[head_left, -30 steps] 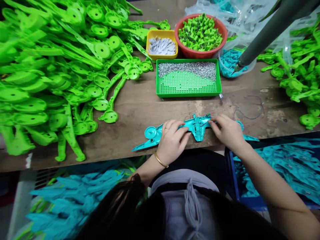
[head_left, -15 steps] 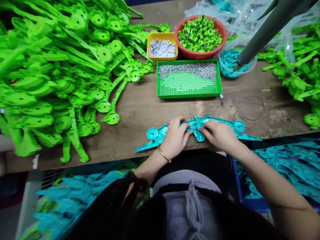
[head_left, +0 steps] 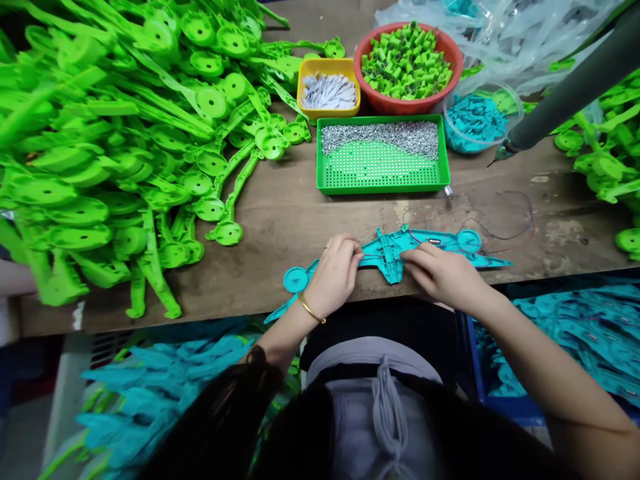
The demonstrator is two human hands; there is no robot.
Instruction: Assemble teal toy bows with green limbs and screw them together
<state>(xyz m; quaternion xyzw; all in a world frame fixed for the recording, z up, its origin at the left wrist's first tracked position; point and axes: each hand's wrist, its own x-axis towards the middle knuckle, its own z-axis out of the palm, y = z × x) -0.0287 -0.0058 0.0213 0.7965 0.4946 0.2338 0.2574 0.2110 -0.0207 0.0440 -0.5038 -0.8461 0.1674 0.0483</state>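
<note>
A turquoise plastic wing-shaped shell (head_left: 393, 257) lies at the table's front edge, hollow side up, with round discs towards both ends. My left hand (head_left: 334, 275) is over its left wing, fingertips pinched on a thin dark wire (head_left: 373, 255) that runs to the ribbed middle. At the right of that middle is my right hand (head_left: 445, 272), its thumb and forefinger closed together; whatever is between them is hidden. A small metal cylinder (head_left: 434, 241) sits in the right wing. Thin loose wires (head_left: 500, 233) trail over the table behind it.
Green shells (head_left: 75, 173) are heaped at left. Behind the work stand a green tray of screws (head_left: 383, 188), a yellow bin (head_left: 305, 110), a red bowl (head_left: 370, 97) and a clear tub (head_left: 453, 140). A dark screwdriver (head_left: 565, 93) hangs at right. Turquoise shells (head_left: 585, 333) fill a blue crate below.
My left hand has moved left, away from the shell's middle, and a wire now shows at its fingertips. The shell has tilted slightly, left end lower. The screwdriver appears further right.
</note>
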